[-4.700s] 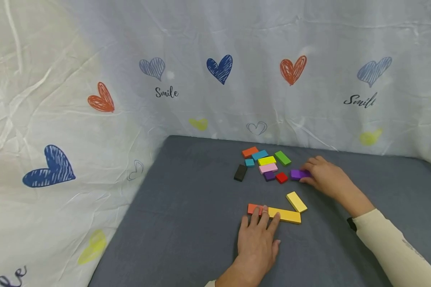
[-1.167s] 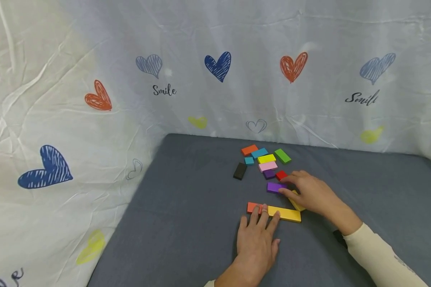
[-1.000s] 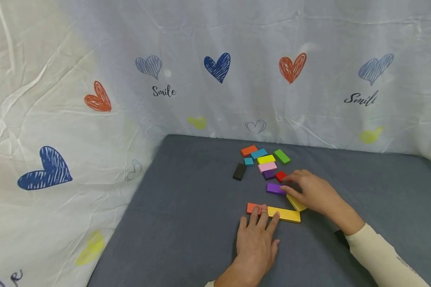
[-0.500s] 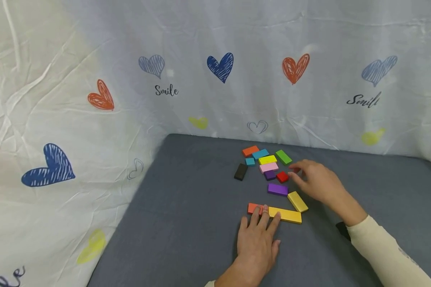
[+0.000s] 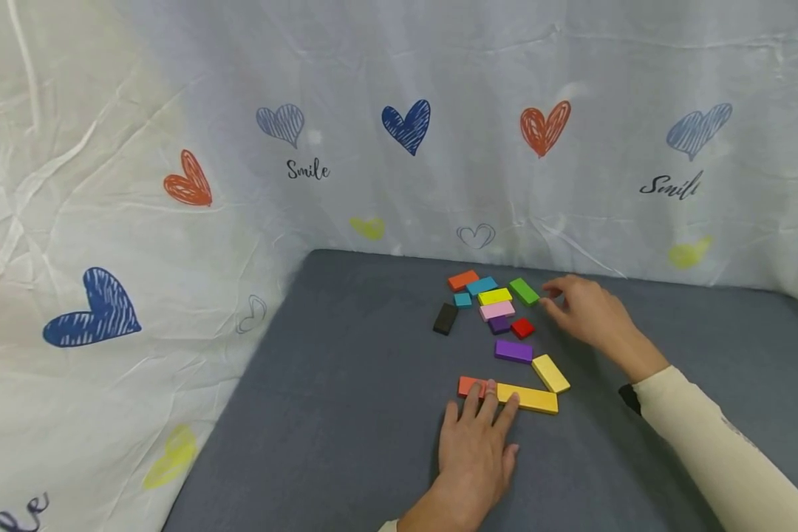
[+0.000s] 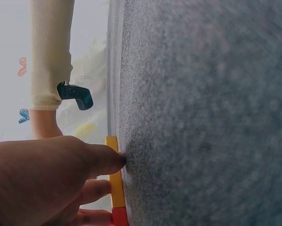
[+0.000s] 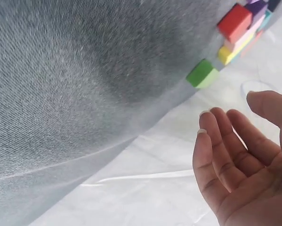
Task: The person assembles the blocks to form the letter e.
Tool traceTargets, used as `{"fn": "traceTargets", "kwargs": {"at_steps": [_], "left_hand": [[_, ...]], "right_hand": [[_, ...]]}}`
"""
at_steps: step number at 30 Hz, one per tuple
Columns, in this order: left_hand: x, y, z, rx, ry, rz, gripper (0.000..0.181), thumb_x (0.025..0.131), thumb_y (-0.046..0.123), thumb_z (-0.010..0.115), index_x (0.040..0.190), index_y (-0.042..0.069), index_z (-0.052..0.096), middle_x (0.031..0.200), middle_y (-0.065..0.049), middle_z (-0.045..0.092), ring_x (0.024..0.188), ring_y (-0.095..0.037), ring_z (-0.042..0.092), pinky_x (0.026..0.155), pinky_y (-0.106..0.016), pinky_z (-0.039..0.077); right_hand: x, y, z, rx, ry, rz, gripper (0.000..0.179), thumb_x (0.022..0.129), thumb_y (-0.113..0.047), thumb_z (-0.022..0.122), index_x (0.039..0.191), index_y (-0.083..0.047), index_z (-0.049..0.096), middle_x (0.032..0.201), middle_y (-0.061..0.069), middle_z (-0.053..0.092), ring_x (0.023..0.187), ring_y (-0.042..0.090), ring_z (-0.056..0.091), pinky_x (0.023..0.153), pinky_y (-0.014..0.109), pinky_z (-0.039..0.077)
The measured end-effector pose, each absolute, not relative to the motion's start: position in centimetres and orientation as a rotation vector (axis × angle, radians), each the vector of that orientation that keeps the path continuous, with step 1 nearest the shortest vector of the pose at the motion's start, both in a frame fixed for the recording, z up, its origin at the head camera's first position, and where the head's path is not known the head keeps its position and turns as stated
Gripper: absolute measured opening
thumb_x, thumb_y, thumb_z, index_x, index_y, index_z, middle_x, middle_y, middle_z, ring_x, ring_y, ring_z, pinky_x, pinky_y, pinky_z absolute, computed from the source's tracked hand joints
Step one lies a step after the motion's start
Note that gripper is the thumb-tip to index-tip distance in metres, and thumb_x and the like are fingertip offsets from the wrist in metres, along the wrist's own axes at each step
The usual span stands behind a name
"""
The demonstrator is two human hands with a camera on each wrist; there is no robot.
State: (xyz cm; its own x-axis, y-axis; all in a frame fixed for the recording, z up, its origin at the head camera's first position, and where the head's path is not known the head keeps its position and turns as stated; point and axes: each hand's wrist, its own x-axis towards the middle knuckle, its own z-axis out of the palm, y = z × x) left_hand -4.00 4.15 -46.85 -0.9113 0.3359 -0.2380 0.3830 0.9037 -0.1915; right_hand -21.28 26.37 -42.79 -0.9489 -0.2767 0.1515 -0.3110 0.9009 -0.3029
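Observation:
My left hand (image 5: 475,454) rests with extended fingers on an orange-red block (image 5: 470,386) and the long yellow block (image 5: 532,399) joined end to end with it. A pale yellow block (image 5: 550,374) slants up from the right end of that row, and a purple block (image 5: 513,352) lies just beyond its upper end. My right hand (image 5: 592,314) hovers by the green block (image 5: 524,292), holding nothing. In the right wrist view, its thumb is apart from the loosely bent fingers, and the green block (image 7: 202,74) is separate from them.
Toward the back of the grey cloth lie a red block (image 5: 522,328), a dark purple block (image 5: 499,324), a pink block (image 5: 497,311), a yellow block (image 5: 495,297), two blue blocks (image 5: 482,286), an orange block (image 5: 463,280) and a black block (image 5: 445,319). A heart-printed curtain (image 5: 346,199) borders the table.
The right hand brought the purple block leftward to the pale yellow block's upper end and let it go. It then moved away toward the green block. The left hand stayed in place.

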Motion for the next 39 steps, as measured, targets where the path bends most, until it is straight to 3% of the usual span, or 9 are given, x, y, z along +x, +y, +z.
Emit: {"fn": "traceTargets", "kwargs": {"at_steps": [14,22,25,32,39], "left_hand": [[-4.1,4.3,-46.8,0.546,2.876,-0.363,0.070,0.104,0.072,0.040,0.166,0.051,0.016,0.174,0.014,0.023,0.159,-0.012,0.025,0.116,-0.042,0.039],[-4.1,4.5,-46.8,0.541,2.866,-0.362,0.070,0.104,0.072,0.041,0.166,0.051,0.017,0.174,0.014,0.024,0.159,-0.012,0.025,0.116,-0.042,0.039],[-4.1,4.5,-46.8,0.536,2.865,-0.360,0.070,0.104,0.072,0.041,0.166,0.051,0.017,0.173,0.015,0.024,0.158,-0.012,0.026,0.116,-0.041,0.039],[-4.2,4.6,-46.7,0.530,2.848,-0.345,0.070,0.104,0.072,0.042,0.166,0.052,0.016,0.174,0.015,0.022,0.158,-0.011,0.025,0.116,-0.041,0.039],[-4.3,4.6,-46.6,0.523,2.849,-0.318,0.071,0.103,0.073,0.043,0.166,0.052,0.017,0.174,0.015,0.022,0.158,-0.011,0.025,0.117,-0.042,0.039]], "right_hand": [[-24.1,26.2,-44.0,0.430,-3.121,0.423,0.050,0.101,-0.031,0.072,0.133,0.007,0.068,0.122,0.026,0.072,0.104,0.039,0.070,0.088,0.061,0.056],[-25.0,26.0,-45.1,0.416,-3.132,0.405,0.044,0.098,-0.037,0.076,0.117,0.002,0.074,0.099,0.014,0.069,0.080,0.026,0.059,0.073,0.051,0.054],[-25.4,25.8,-45.5,0.412,-3.127,0.418,0.044,0.098,-0.036,0.077,0.118,0.003,0.074,0.099,0.015,0.070,0.080,0.026,0.060,0.073,0.051,0.054],[-25.4,25.5,-45.6,0.376,-3.140,0.474,0.045,0.098,-0.025,0.074,0.129,0.007,0.069,0.117,0.025,0.071,0.099,0.037,0.068,0.087,0.060,0.055],[-25.0,26.4,-45.4,0.350,-3.124,0.543,0.046,0.094,-0.020,0.073,0.128,0.010,0.068,0.117,0.027,0.069,0.097,0.037,0.067,0.086,0.059,0.055]]}}
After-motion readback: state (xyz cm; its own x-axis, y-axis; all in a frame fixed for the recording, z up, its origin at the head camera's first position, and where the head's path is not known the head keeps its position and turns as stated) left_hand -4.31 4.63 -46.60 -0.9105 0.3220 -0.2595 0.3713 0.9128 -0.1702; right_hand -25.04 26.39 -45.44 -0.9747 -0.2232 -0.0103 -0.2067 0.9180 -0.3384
